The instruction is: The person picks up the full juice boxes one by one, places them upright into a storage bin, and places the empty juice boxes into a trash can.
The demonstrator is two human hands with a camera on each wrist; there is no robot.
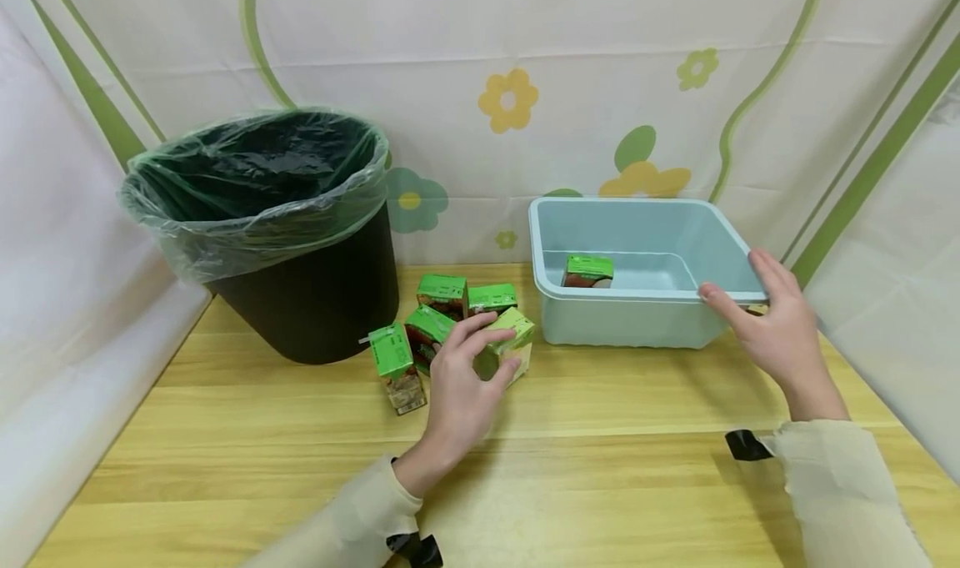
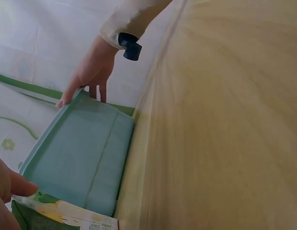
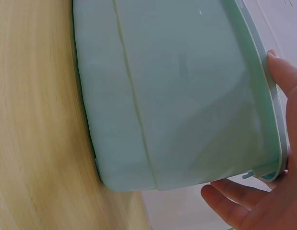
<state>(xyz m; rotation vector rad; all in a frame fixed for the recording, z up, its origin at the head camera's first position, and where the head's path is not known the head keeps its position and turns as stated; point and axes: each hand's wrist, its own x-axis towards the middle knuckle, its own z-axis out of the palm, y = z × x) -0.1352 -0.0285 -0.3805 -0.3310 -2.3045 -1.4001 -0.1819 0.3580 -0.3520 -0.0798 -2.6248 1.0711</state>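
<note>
My left hand is at a light green and yellow drink carton, its thumb at the near side and fingertips over the top. In the left wrist view its thumb overlaps the end of this carton. My right hand holds the right front corner of a pale blue plastic bin, thumb on the rim and fingers round the end wall. Inside the bin sits a green-topped drink carton. Several similar cartons stand beside the left hand, one nearest the front.
A black trash can lined with a thin green bag stands at the back left. Behind everything hangs a white curtain with printed flowers. Bin, can and cartons stand on a wooden table.
</note>
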